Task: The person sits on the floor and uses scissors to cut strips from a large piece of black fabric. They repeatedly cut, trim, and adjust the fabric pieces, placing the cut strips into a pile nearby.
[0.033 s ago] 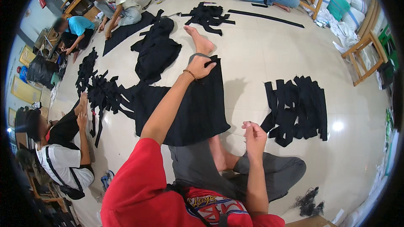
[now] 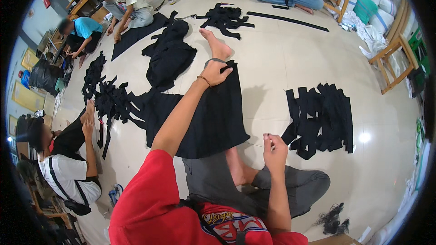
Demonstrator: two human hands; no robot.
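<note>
I sit on the pale tiled floor with a large black cloth [image 2: 209,118] spread in front of me over my outstretched leg. My left hand [image 2: 215,71] reaches far forward and grips the cloth's far edge, just short of my bare foot [image 2: 217,45]. My right hand [image 2: 274,147] is raised near my knee, beside the cloth's near right corner. Its fingers are pinched together, and whether they hold anything is too small to tell.
A stack of black fabric strips [image 2: 320,120] lies to my right, and a heap of black cloth [image 2: 170,54] ahead on the left. More strips [image 2: 106,95] lie by a person [image 2: 68,172] seated on my left. Other people sit at the back, and wooden stools [image 2: 395,59] stand at the right.
</note>
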